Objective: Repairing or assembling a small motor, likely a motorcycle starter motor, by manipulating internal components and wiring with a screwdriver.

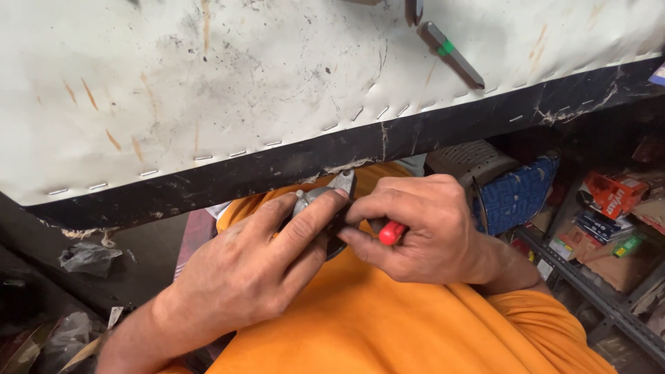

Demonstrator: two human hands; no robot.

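Small grey metal part (313,201), rounded body, dull and grimy, flat pale tab sticking up at top, sitting just under black table edge (291,166), above orange shirt (388,325). Left hand (256,266) closing around it, index finger and thumb pinching its body. Right hand (422,232) curling tight, gripping red-handled tool (390,233); only red end showing, tip hidden between fingers at part. White scuffed table top (242,76) stretching above, stapled along edge; dark bit with green band (450,55) lying on it.
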